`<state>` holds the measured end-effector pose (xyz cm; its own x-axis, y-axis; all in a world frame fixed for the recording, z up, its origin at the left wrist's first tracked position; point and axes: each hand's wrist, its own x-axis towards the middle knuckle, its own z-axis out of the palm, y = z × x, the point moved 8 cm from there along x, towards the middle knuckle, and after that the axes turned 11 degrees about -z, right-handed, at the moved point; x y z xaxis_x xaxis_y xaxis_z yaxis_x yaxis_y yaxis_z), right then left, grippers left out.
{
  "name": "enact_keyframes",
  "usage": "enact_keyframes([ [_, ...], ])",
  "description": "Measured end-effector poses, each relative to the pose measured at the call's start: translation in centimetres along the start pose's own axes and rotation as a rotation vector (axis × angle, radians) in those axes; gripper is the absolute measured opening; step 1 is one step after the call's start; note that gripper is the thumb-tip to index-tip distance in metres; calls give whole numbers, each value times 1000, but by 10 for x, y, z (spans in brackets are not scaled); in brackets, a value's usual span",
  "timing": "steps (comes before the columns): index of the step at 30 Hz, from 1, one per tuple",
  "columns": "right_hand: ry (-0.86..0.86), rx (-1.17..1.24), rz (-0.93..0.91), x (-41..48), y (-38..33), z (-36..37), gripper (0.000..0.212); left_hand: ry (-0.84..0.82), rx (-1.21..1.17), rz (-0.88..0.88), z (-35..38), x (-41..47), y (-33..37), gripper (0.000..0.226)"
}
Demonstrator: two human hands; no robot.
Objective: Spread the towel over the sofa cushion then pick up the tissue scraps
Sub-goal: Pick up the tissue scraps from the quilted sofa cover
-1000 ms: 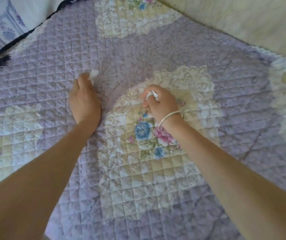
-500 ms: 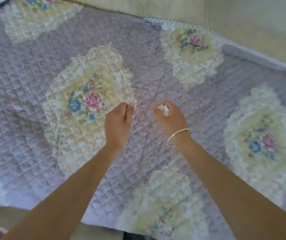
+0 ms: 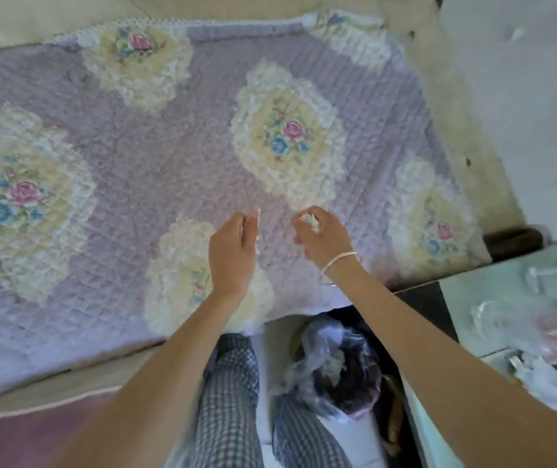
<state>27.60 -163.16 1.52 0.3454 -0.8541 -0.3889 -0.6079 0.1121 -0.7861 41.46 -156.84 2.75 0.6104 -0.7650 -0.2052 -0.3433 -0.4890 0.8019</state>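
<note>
A lilac quilted towel [image 3: 155, 170] with cream floral patches lies spread flat over the sofa cushion. Above its front right part, my left hand [image 3: 231, 251] pinches a thin white tissue scrap [image 3: 258, 219] between thumb and fingers. Close beside it, my right hand [image 3: 321, 236], a silver bangle on the wrist, has its fingers curled round a crumpled white tissue scrap [image 3: 309, 220]. Both hands hover a little above the towel, a short gap apart.
A bin lined with a thin plastic bag [image 3: 334, 363] stands on the floor below my right forearm, beside my checked trouser legs [image 3: 233, 400]. A pale green table [image 3: 506, 305] with glassware is at the right. The beige sofa back [image 3: 50, 21] runs along the top.
The view has swung right along the towel and back toward its front edge, bringing the bin and table into sight. Both hands lifted off the towel with their scraps and drew closer together.
</note>
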Motion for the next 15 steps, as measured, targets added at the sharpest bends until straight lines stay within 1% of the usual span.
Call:
enact_keyframes([
  [4, 29, 50, 64, -63, 45, -33, 9, -59, 1, -35, 28, -53, 1, 38],
  [8, 68, 98, 157, -114, 90, -52, 14, -119, -2, -32, 55, -94, 0, 38],
  [10, 90, 122, 217, -132, 115, -54, 11, -160, 19, -25, 67, -109, -2, 39],
  [12, 112, 117, 269, -147, 149, -51, 16, -214, 37, -14, 86, -122, -11, 40],
  [15, 72, 88, 332, -163, 201, -31, 20, -314, 81, -2, 119, -138, -35, 41],
])
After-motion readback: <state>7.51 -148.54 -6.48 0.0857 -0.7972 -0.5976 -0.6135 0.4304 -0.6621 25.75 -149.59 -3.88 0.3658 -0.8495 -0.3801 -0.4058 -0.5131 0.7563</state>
